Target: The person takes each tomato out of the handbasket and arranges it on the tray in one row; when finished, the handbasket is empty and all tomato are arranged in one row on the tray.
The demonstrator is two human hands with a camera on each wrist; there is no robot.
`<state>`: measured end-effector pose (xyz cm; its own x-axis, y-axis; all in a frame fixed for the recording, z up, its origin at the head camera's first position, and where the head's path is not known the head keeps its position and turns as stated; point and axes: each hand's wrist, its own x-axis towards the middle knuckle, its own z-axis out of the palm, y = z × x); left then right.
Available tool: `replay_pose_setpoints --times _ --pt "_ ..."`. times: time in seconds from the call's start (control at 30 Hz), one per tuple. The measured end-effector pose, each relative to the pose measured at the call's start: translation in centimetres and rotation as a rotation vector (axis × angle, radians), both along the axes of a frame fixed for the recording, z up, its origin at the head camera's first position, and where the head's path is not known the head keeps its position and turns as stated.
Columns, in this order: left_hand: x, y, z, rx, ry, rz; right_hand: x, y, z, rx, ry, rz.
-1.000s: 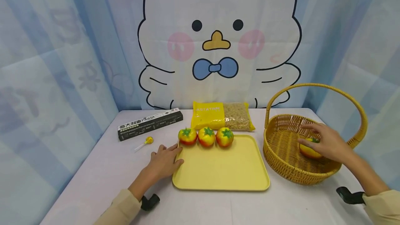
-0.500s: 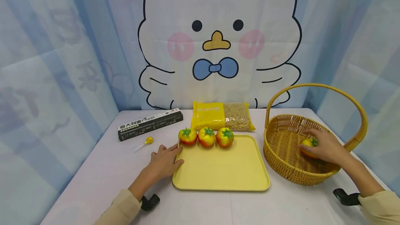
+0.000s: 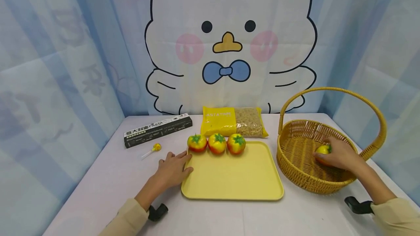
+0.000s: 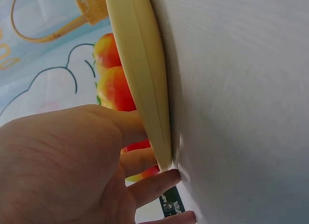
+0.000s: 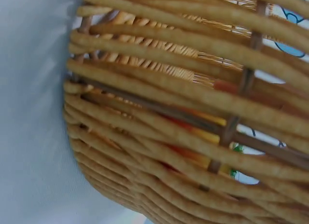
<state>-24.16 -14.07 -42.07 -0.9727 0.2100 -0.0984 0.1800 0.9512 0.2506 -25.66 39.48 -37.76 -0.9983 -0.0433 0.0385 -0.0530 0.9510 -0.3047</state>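
My right hand (image 3: pixel 343 154) reaches down into the wicker basket (image 3: pixel 303 177) and grips a yellow-red toy tomato (image 3: pixel 323 149) with a green top. Thumb and fingertips curl about it; the palm hides its right side. Through the weave in the right wrist view, parts of the tomato (image 5: pixel 212 137) show red and yellow. My left hand (image 3: pixel 172 170) rests at the left edge of the yellow tray (image 3: pixel 233 177). Its thumb and forefinger touch the rim, while other fingers lie on the table outside, fairly straight. Three similar tomatoes (image 3: pixel 217 144) stand in a row along the tray's back edge.
Behind the tray lies a yellow pasta bag (image 3: pixel 234 121). A black-and-white pasta box (image 3: pixel 157 130) and a wrapped lollipop (image 3: pixel 152 150) lie at the left. The basket's tall handle (image 3: pixel 331 89) arches over its opening. Curtains border the table.
My right hand has moved slightly left and its fingers have closed round the tomato in the basket. The tomato has turned a little. My left hand and the tray stay put.
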Motion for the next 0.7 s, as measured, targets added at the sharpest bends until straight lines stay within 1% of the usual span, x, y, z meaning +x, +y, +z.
replay_pose_setpoints --times 0.13,0.3,0.53,0.7 --pt "0.00 -0.02 -0.07 -0.004 0.002 0.000 -0.05 -0.08 -0.06 -0.013 -0.017 -0.015" --pt "0.02 0.05 -0.01 -0.001 0.004 0.003 0.07 -0.14 -0.12 -0.026 -0.012 -0.012" --pt "0.12 0.05 0.37 -0.007 0.013 -0.001 0.34 -0.26 -0.16 -0.030 -0.001 0.000" --pt "0.17 0.04 0.41 -0.011 0.010 -0.004 0.40 -0.36 -0.26 -0.041 -0.001 -0.007"
